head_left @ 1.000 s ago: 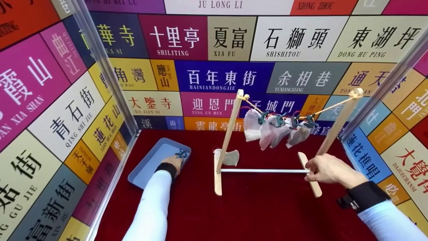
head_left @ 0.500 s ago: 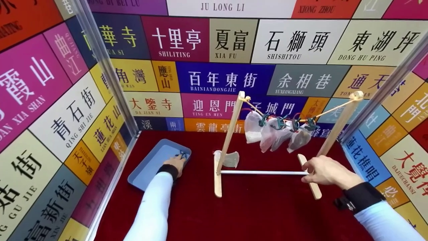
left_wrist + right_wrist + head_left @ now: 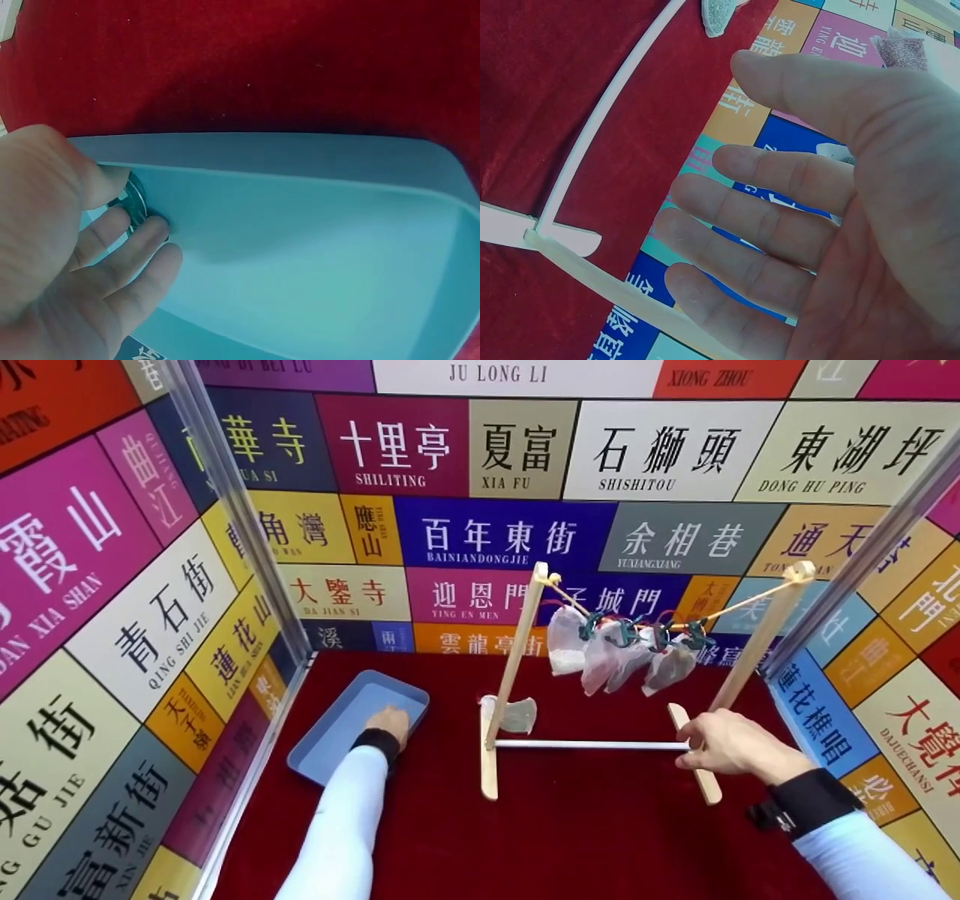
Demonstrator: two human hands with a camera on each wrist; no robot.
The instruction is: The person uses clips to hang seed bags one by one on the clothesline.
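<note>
My left hand (image 3: 391,725) reaches into the blue tray (image 3: 330,735). Seen from the left wrist, its thumb and fingertips pinch a small dark green clip (image 3: 133,201) with a metal ring, close by the tray wall. My right hand (image 3: 739,744) overlaps the foot of the wooden rack's right post (image 3: 761,637) in the head view. In the right wrist view its fingers (image 3: 739,214) are loosely extended and hold nothing. Several small sachets (image 3: 568,641) hang from the rack's cord (image 3: 739,605) by dark green clips (image 3: 622,632).
A greyish sachet (image 3: 517,715) lies on the red cloth (image 3: 585,825) beside the rack's left foot (image 3: 489,776). A white rod (image 3: 592,745) joins the two feet low down. Sign-printed walls (image 3: 502,529) with clear corner edges stand behind and at both sides.
The clip at my left fingertips, visible from the head before, is now hidden behind that hand, which has drawn back slightly. My right hand has shifted slightly left and stays by the right post.
</note>
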